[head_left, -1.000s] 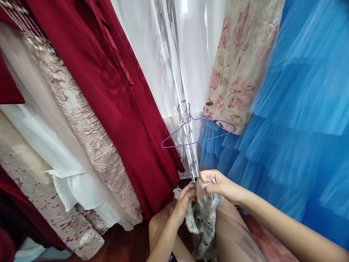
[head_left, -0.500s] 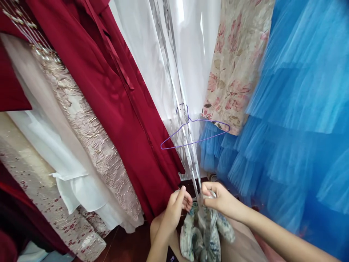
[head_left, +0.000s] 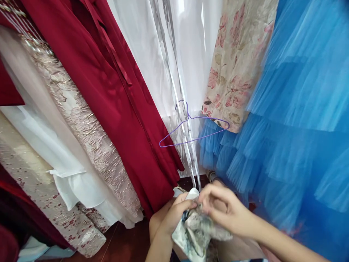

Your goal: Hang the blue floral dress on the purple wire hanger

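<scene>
A crumpled patterned cloth (head_left: 195, 233), off-white with blue and green marks, lies over my lap at the bottom centre. My left hand (head_left: 178, 213) grips its upper left edge, thumb on top. From the right, my right hand (head_left: 222, 203) pinches the same cloth near its top, fingertips close to the left thumb. What exactly sits between the right fingertips is hidden and partly blurred. Just beyond the hands hangs a purple wire hanger (head_left: 200, 139) with no garment on it, hooked on a shiny metal stand (head_left: 190, 145).
A long dark red dress (head_left: 131, 120) and a pink textured dress (head_left: 92, 131) hang at left. White fabric (head_left: 141, 43) hangs behind the stand. At right are a floral dress (head_left: 229, 80) and a layered blue tulle dress (head_left: 289, 109). Dark red floor (head_left: 122, 242) shows below.
The cloth has turned and spread, showing more of its pale side. My left hand has closed on its edge, and my right hand has shifted slightly down and right.
</scene>
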`<state>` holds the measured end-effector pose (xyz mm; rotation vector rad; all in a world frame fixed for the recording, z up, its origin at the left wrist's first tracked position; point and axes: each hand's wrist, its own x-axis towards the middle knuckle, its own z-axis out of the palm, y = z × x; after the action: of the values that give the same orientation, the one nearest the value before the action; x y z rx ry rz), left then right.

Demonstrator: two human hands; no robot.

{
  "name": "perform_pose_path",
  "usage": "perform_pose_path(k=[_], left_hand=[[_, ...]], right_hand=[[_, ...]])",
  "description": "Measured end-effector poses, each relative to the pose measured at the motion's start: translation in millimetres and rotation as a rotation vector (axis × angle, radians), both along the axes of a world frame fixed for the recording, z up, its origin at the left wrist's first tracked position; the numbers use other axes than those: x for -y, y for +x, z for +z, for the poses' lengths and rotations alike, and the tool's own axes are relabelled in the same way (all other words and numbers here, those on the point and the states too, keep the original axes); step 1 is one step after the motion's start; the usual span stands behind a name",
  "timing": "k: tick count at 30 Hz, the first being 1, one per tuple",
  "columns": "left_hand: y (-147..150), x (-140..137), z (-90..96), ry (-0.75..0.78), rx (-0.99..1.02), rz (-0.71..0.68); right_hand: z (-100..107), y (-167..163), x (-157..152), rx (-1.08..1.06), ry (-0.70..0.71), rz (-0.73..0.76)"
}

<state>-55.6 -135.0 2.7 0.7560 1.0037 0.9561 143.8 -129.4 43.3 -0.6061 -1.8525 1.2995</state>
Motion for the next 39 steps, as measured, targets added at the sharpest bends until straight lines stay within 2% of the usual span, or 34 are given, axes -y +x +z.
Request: perform_pose_path(k=[1, 3, 7, 9, 11, 13, 15, 17, 20, 22, 26, 28, 32, 36, 39], left_hand=[[1, -1, 5.1, -0.011, -0.004, -0.019], [1, 0, 17.6, -0.012, -0.016, -0.083], [-9, 5, 50.7, 0.096, -0.055, -0.133], [-19, 3, 67.9, 0.152, -0.099, -0.136], [-30, 1, 82.2, 0.201, -0.133, -0.085], [-39, -1, 90.2, 0.219, -0.154, 0.024], [-43, -1, 90.3, 0.176, -0.174, 0.120], [-41, 0, 83.3, 0.104, -0.198, 0.182], [-33, 2, 68.0, 0.038, -0.225, 0.198], [-27, 2, 61.1, 0.046, -0.215, 0.121], [-21, -2, 61.5, 0.107, -0.087, -0.260], [-21, -1, 64.7, 0.105, -0.061, -0.382], [-25, 9, 70.2, 0.124, -0.114, -0.499], [-28, 18, 77.5, 0.231, -0.183, -0.543], [-29, 20, 83.1, 0.279, -0.249, -0.572]], right_hand=[[0, 4, -9, -0.027, 0.027, -0.049], [-11, 7, -22, -0.040, 0.020, -0.004], [-72, -5, -24, 0.085, -0.208, 0.346], [-101, -11, -20, 0.141, -0.271, 0.414], [-113, -11, -19, 0.156, -0.306, 0.392], [-108, -7, -22, 0.139, -0.282, 0.295], [-93, -2, -26, 0.105, -0.179, 0.179], [-75, -1, -27, 0.063, -0.072, 0.101], [-58, -7, -20, -0.008, 0.004, 0.056], [-52, -13, -14, -0.039, 0.009, 0.085], [-45, -20, -7, -0.103, -0.077, 0.226], [-43, -21, -9, -0.142, -0.133, 0.288], [-40, -23, -15, -0.218, -0.270, 0.414], [-39, -28, -14, -0.284, -0.485, 0.638], [-44, -31, -13, -0.313, -0.555, 0.666]])
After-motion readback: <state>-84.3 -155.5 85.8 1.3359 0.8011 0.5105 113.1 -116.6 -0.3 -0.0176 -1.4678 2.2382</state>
